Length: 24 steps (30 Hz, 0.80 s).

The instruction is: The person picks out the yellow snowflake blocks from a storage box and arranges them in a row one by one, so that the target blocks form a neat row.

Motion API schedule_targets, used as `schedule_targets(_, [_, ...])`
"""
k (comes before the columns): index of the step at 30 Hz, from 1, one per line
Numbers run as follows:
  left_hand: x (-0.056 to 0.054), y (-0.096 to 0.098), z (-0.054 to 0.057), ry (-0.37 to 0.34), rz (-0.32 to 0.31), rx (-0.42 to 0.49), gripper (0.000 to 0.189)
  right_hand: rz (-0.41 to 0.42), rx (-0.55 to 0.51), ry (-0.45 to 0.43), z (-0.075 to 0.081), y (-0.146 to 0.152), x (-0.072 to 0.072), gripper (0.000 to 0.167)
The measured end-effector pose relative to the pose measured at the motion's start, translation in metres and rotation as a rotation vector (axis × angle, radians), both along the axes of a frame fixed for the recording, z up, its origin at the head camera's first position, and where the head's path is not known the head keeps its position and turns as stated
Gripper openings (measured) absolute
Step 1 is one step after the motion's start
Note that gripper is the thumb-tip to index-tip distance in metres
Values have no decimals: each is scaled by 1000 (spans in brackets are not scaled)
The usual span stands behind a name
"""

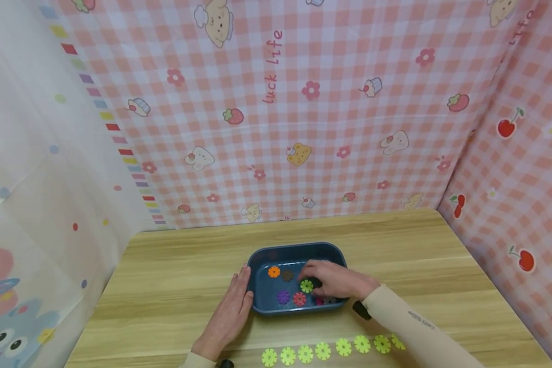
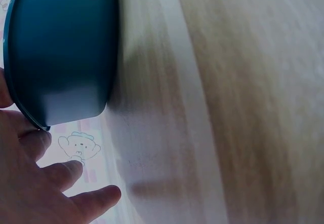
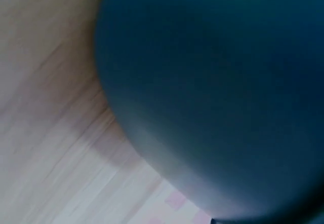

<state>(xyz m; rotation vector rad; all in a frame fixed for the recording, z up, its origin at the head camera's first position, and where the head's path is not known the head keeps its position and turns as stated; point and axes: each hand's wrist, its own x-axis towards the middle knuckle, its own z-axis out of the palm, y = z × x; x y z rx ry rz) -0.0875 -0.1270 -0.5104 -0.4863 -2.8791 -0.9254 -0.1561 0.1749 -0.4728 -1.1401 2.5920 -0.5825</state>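
A dark blue plastic bin (image 1: 269, 308) sits on the table with several notched plastic discs inside: an orange disc (image 1: 274, 272), a brown disc (image 1: 287, 276), a purple disc (image 1: 283, 297) and a red disc (image 1: 299, 299) among them. My right hand (image 1: 333, 279) reaches in over the right side. Its thumb and fingertips pinch a green disc (image 1: 306, 285) low in the bin. Against the bin's left wall rests my left hand (image 1: 230, 312), fingers straight; in the left wrist view its fingers (image 2: 63, 175) touch the rim. The right wrist view shows only the bin's outer wall (image 3: 202, 107), hiding the fingers.
A row of several yellow-green discs (image 1: 323, 351) lies along the wooden table (image 1: 175, 286) in front of the bin; the right forearm covers its right end. Patterned cloth (image 1: 331, 122) hangs behind and on both sides of the table.
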Motion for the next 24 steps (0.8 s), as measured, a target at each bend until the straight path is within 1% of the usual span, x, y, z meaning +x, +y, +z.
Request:
schedule_targets(6, [0, 0, 0, 0, 2, 6, 55, -45, -26, -37, -4, -4, -5, 38])
schedule_targets(13, [0, 0, -1, 2, 2, 7, 55, -100, -38, -84, -7, -7, -5, 38])
schedule_targets(19, [1, 1, -1, 3, 0, 12, 55, -105, -37, -83, -11, -8, -6, 36])
schedule_targets(24, [1, 0, -1, 4, 2, 8, 55, -103, -32, -60, -13, -9, -5, 35])
